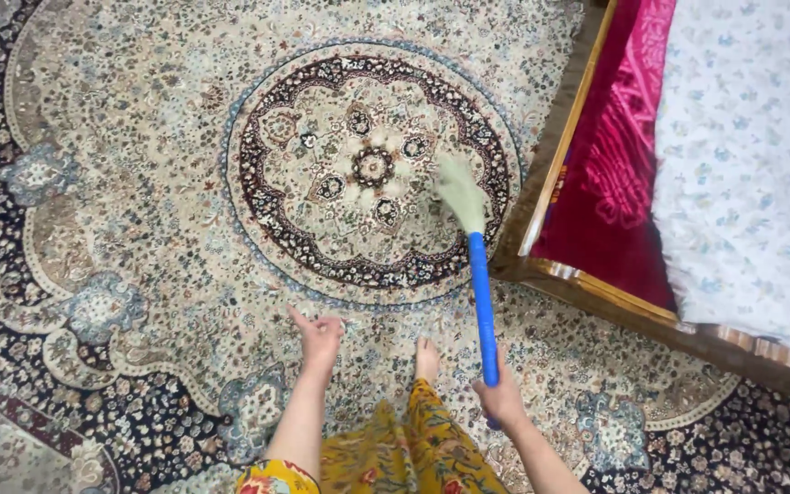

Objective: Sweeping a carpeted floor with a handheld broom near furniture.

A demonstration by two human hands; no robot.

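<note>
Head view shows the right hand (503, 399) with fingers wrapped round the low end of a blue-handled broom (481, 302), likely light and stiff with soft bristles on the carpet (139, 229) near the bed (596, 274) corner, while the left hand (318, 335) hovers empty, fingers loosely spread

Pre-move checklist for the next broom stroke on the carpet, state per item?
1. Right hand closed on the blue broom handle: ok.
2. Broom head on the carpet: cannot tell, blurred.
3. Left hand free, fingers loosely curled, holding nothing: ok.
4. Bare foot apart from the broom head: ok.
5. Broom head clear of the wooden bed frame: ok, though near.
6. Debris on the carpet: cannot tell, pattern hides it.
</note>
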